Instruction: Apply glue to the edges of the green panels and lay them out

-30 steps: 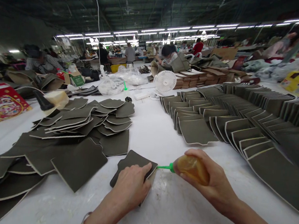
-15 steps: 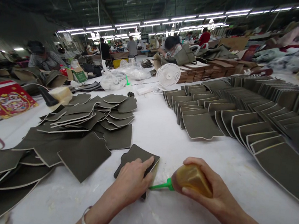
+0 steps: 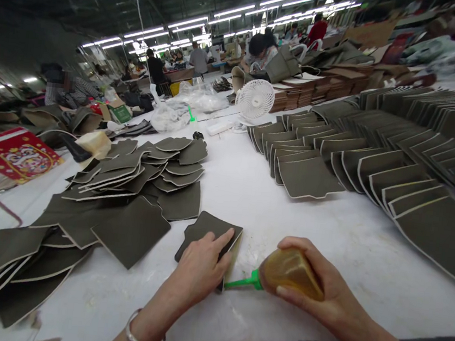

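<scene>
My left hand [image 3: 203, 263] lies on a dark olive leather-like panel [image 3: 207, 225], its index finger stretched along the top and the other fingers loosely spread. Part of the panel is hidden under the hand. My right hand [image 3: 317, 279] is wrapped around a squeeze bottle [image 3: 292, 272] of amber liquid, which looks like glue, tipped on its side. The bottle's green nozzle [image 3: 243, 281] points left, with its tip at the panel's right edge, close to the near corner. A yellowish strip shows along that edge.
Loose dark panels [image 3: 130, 230] are heaped on the left of the white table [image 3: 211, 316]. Overlapping rows of panels [image 3: 309, 177] fan out on the right. Further back are a white fan [image 3: 255, 101] and plastic bags [image 3: 172, 116]. A red box [image 3: 19, 155] stands far left. Other people work behind.
The nozzle tip has slid a little along the panel's edge toward the near corner. My left hand still presses the panel. The whole view has shifted and tilted slightly.
</scene>
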`<state>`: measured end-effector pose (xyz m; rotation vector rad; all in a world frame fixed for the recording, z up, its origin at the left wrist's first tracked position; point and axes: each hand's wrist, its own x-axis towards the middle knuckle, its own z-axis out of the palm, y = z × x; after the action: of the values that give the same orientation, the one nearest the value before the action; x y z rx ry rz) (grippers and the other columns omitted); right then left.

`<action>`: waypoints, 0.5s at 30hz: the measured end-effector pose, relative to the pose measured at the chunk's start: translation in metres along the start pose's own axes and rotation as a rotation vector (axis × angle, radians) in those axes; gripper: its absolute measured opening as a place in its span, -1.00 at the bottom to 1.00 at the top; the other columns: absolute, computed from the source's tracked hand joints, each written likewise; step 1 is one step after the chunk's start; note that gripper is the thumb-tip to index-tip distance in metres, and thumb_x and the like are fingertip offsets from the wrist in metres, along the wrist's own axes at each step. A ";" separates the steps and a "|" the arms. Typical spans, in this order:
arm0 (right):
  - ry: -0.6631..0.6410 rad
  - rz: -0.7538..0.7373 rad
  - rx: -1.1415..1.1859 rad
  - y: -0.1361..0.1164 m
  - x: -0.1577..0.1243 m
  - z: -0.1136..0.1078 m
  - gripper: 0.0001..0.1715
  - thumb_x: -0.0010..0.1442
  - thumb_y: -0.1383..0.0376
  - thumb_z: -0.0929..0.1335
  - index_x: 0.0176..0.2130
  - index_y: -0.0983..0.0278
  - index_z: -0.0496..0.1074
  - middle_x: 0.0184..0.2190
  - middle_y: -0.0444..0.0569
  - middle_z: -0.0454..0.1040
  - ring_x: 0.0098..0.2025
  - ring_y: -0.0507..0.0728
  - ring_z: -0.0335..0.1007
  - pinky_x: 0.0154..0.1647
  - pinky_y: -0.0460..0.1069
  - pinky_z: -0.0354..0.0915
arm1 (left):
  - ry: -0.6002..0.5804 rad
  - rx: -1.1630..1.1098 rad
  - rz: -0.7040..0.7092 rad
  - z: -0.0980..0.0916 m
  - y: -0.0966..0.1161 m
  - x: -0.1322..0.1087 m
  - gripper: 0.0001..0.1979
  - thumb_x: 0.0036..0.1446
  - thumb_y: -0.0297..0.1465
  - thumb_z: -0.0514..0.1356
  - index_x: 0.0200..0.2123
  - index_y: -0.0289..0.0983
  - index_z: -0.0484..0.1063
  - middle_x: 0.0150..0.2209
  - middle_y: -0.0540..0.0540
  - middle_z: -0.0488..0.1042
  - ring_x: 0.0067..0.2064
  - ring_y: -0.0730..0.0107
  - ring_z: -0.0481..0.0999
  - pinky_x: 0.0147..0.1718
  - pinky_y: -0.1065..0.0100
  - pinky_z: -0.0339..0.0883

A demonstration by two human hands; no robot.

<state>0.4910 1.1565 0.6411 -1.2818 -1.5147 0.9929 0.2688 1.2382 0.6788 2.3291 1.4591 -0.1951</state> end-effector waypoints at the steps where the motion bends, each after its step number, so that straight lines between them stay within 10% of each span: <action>1: -0.022 0.007 0.018 0.001 0.000 0.000 -0.51 0.13 0.14 0.41 0.00 0.10 0.18 -0.15 -0.13 0.31 -0.19 0.08 0.36 -0.20 -0.09 0.33 | 0.000 -0.004 -0.005 0.001 0.000 0.000 -0.48 0.22 -0.27 -0.10 0.25 -0.06 0.12 -0.23 -0.12 0.42 -0.21 0.18 0.47 -0.27 0.29 0.19; 15: 0.021 -0.043 -0.030 0.008 -0.006 -0.002 -0.51 0.14 0.18 0.41 0.01 0.09 0.17 -0.12 -0.13 0.31 -0.14 0.09 0.34 -0.13 -0.06 0.30 | 0.007 -0.066 -0.008 0.005 -0.002 0.001 -0.49 0.24 -0.22 -0.09 0.25 -0.03 0.10 -0.23 -0.07 0.36 -0.27 0.26 0.45 -0.29 0.33 0.17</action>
<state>0.4952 1.1516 0.6334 -1.2717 -1.5398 0.9305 0.2682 1.2373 0.6732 2.2739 1.4557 -0.1387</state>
